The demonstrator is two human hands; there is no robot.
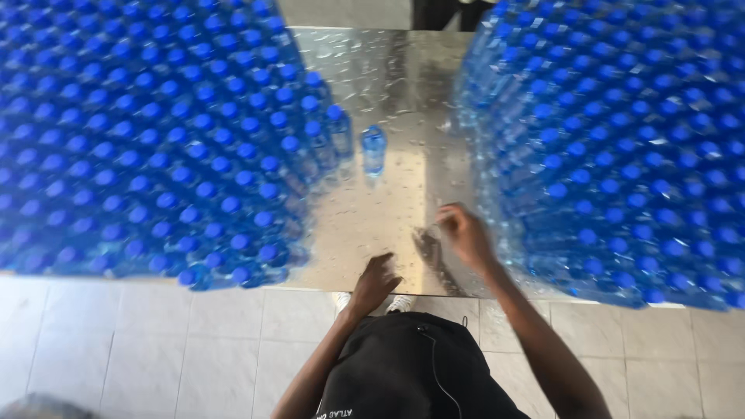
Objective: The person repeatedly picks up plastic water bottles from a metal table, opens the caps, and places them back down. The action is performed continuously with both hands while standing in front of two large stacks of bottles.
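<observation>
Blue-capped water bottles (147, 132) stand packed in two big blocks on the wet metal table (388, 70), at 10 and 2 o'clock, and one stray bottle (373, 147) stands alone in the lane between them at 12. The left hand (375, 281) rests curled and empty on the table's near edge, while the right hand (463, 233) pinches the clear wrap on the right block (621, 155), so sorting looks largely done.

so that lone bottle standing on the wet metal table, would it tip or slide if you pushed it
The lone bottle stands upright, tall and narrow, apart from the packed bottles on either side, so a push up near its blue cap would likely tip it. The steel table is beaded with water, so a low push would probably slide it. It looks like clear thin plastic, probably squeezable and slippery if wet.
</observation>
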